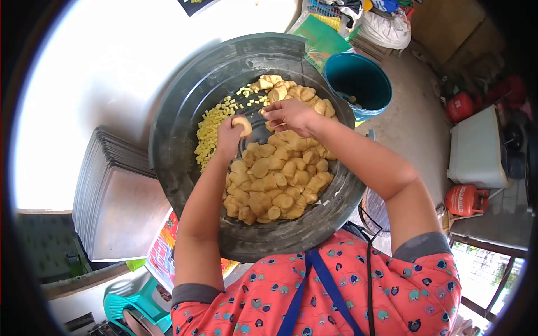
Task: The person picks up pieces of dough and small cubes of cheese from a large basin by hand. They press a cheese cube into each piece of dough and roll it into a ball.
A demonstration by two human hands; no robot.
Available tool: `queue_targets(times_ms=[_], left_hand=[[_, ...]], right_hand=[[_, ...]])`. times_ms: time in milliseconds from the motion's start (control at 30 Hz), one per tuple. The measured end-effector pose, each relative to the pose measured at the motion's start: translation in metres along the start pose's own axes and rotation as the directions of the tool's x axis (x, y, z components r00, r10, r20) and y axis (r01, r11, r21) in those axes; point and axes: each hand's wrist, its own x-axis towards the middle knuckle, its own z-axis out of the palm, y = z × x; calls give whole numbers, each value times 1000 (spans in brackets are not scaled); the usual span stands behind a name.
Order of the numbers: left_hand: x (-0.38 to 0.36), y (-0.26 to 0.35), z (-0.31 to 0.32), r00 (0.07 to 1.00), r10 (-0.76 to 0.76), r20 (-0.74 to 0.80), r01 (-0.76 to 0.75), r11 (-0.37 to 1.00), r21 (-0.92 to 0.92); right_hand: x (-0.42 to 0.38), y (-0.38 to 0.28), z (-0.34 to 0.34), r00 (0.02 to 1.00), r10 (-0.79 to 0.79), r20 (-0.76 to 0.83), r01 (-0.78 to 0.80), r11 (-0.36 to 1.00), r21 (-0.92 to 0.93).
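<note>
My left hand (227, 137) is closed around a flattened piece of dough (243, 126), held above the big dark round tub (185, 73). Just to its right, the fingers of my right hand (290, 116) are pinched together, with a small yellow cube (262, 111) at their tips. Many pale yellow cubes, perhaps cheese (208, 131), are heaped along the tub's left side. Cut lumps of dough (274, 179) fill the near part, and another pile of dough (302, 95) lies at the far right, partly behind my right hand.
A blue bucket (358, 84) stands beyond the tub's right rim. Stacked metal trays (126, 207) lean at the left. On the right are a white box-like appliance (479, 148) and a red gas cylinder (466, 200). A teal plastic chair (137, 302) is at lower left.
</note>
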Motion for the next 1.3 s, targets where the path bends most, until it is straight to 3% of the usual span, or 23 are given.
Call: queue_targets(times_ms=[67,200,233,367,467,567,667,867,967,1067,1167,1300], left_hand=[[-6,18,16,999,48,20,-48,998,43],[-29,45,43,996,54,66,-61,992,109],[-36,51,48,995,38,89,-49,992,115],[-47,63,45,981,-37,191,37,999,6],[-53,67,43,978,-65,199,82,993,-80],[-58,65,39,978,-83,190,111,984,-140],[-56,58,36,979,-89,183,122,976,-182],[-61,65,33,959,-116,258,181,952,-247],[-60,67,26,932,-110,346,221,928,-299],[-63,75,28,923,-96,373,195,952,-235],[-66,79,33,928,-86,364,138,983,-120],[-61,69,30,951,-32,309,51,997,-56]], right_hand=[[-5,3,10,1000,-30,8,30,999,43],[-19,2,25,978,-203,-45,199,976,-87],[-27,-3,27,980,-200,-6,199,980,-10],[-18,9,24,941,-333,-56,318,930,-181],[-17,17,25,914,-406,3,391,877,-280],[-27,12,35,884,-466,-26,371,736,-566],[-33,7,38,869,-495,-1,348,613,-709],[-17,13,22,918,-397,20,353,790,-501],[-20,9,20,869,-494,-25,366,677,-638],[-27,3,19,974,-227,-9,211,916,-342],[-17,9,12,981,-163,103,180,965,-189],[-16,14,16,950,-310,-19,284,890,-357]])
